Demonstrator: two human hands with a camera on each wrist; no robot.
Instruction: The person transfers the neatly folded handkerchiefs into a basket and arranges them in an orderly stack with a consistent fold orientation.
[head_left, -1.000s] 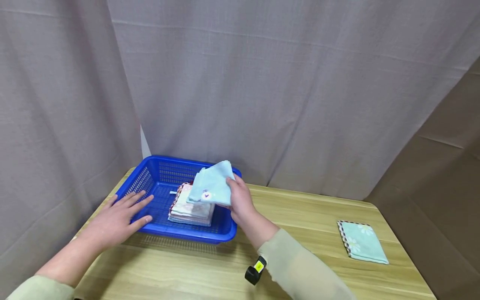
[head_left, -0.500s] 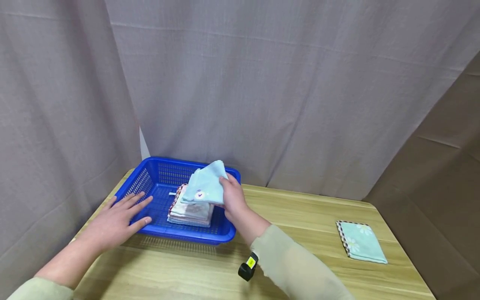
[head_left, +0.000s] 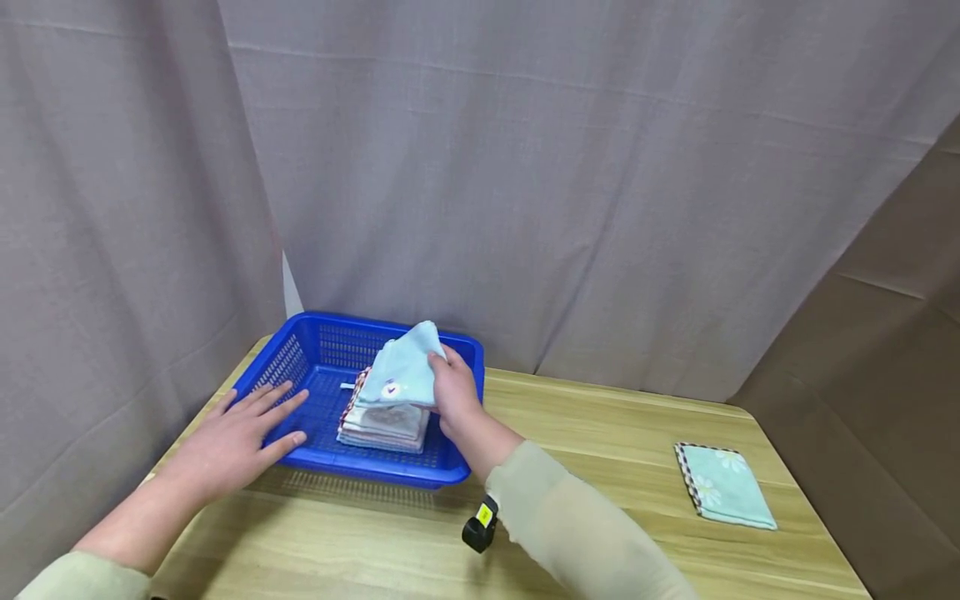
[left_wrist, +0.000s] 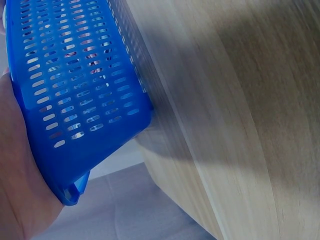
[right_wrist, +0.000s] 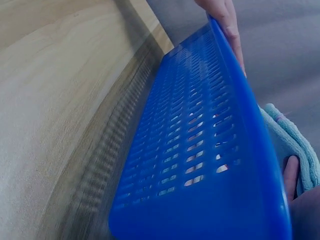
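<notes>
My right hand (head_left: pixel 456 392) pinches a folded light-blue washcloth (head_left: pixel 405 367) by its right edge. The washcloth overlaps a stack of folded washcloths (head_left: pixel 382 427) inside the blue plastic basket (head_left: pixel 375 477). In the right wrist view the folded washcloth (right_wrist: pixel 292 142) shows beyond the basket rim, with a finger against it. My left hand (head_left: pixel 238 433) lies over the basket's front left corner, fingers spread and straight. From the left wrist, the palm side of that hand (left_wrist: pixel 25 170) sits against the basket rim.
A mint-green folded washcloth (head_left: pixel 727 485) with white flowers and a checked edge lies at the right of the wooden table (head_left: pixel 585 433). Grey curtain (head_left: pixel 525 183) hangs behind, and a brown panel (head_left: pixel 885 375) stands on the right.
My right hand has moved a little to the left with the light-blue washcloth, bringing it further over the stack. The left hand stays where it was.
</notes>
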